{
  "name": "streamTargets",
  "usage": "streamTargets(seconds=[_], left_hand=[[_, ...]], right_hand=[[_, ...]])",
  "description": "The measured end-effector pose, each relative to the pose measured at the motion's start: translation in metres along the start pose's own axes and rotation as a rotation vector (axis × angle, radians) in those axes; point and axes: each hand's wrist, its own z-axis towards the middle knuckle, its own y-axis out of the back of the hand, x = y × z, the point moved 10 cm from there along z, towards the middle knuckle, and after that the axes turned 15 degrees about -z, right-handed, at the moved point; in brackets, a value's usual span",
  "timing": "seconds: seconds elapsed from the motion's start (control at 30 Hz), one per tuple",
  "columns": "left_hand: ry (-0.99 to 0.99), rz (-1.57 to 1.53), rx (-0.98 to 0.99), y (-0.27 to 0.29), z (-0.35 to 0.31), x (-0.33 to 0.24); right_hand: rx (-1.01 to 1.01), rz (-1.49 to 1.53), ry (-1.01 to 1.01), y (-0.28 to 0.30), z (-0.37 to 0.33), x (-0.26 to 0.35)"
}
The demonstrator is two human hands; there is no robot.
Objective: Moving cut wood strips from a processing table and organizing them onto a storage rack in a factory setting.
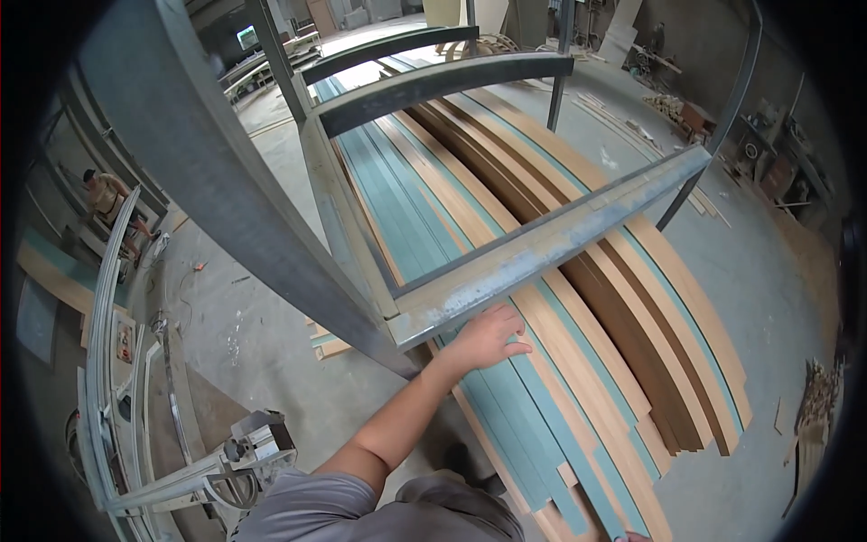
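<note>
My left hand rests on the teal-faced boards, just below the near metal crossbar of a rack. Its thumb stands apart from the fingers, and I see nothing lifted in it. Of my right hand only a sliver shows at the bottom edge, by the near end of a long strip with a teal face; its grip is hidden. Long teal and bare-wood boards lie side by side in the rack, with brown boards to their right.
The steel rack's crossbar spans the boards, and a thick upright rises at left. A saw-like machine with metal rails stands lower left. Another person is at the far left. Wood offcuts lean at the right.
</note>
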Motion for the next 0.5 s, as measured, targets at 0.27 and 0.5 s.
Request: streamTargets(seconds=[0.27,0.5], left_hand=[[-0.297,-0.058,0.050,-0.033,-0.024,-0.087],[-0.349,-0.124,0.233,-0.058,-0.017,-0.083]], right_hand=[[-0.256,-0.198,0.252,0.025,0.048,0.195],[-0.333,-0.214,0.490,-0.023,0.116,0.321]])
